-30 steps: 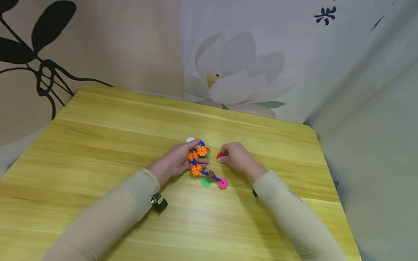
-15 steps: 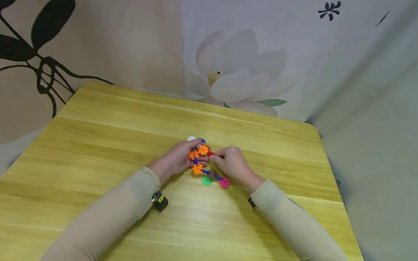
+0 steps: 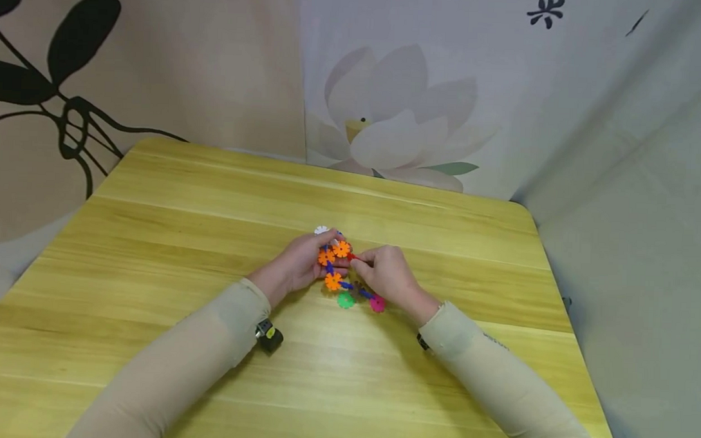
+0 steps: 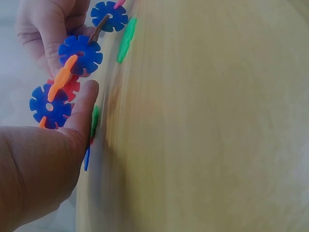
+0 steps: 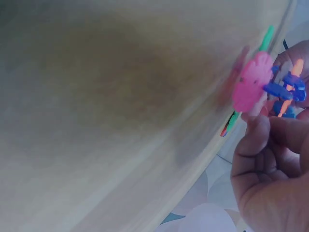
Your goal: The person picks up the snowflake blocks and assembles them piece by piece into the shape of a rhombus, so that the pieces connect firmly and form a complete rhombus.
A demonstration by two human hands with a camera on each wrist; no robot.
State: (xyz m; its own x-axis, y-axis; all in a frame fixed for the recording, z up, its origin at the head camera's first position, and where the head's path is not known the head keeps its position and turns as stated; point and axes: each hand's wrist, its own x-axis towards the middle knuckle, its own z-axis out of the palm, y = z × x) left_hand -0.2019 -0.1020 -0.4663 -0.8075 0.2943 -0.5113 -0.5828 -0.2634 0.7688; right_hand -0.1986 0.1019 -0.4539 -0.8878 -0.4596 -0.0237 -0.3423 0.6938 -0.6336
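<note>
My left hand (image 3: 299, 262) holds a linked chain of plastic snowflake discs, thumb on top and fingers beneath. Orange discs (image 3: 333, 281) alternate with blue discs (image 4: 81, 54) along it, then a brown one near the lower end. A pink disc (image 3: 377, 303) ends the chain, large in the right wrist view. Thumb and forefinger of my right hand (image 3: 392, 272) pinch a red disc (image 3: 352, 257) right at the chain's upper end, beside the left fingers. In the left wrist view this red disc (image 4: 72, 88) is partly hidden behind orange and blue ones.
Loose discs lie on the wooden table (image 3: 206, 381): a green disc (image 3: 346, 301) below the chain, and a white disc (image 3: 321, 231) past the left thumb. Another green disc (image 4: 94, 121) and a blue disc (image 4: 87, 158) show beyond the left hand. A printed curtain (image 3: 401, 85) hangs behind the table.
My right hand has moved left, bringing the red disc from apart up against the chain. The left hand and chain have stayed nearly in place.
</note>
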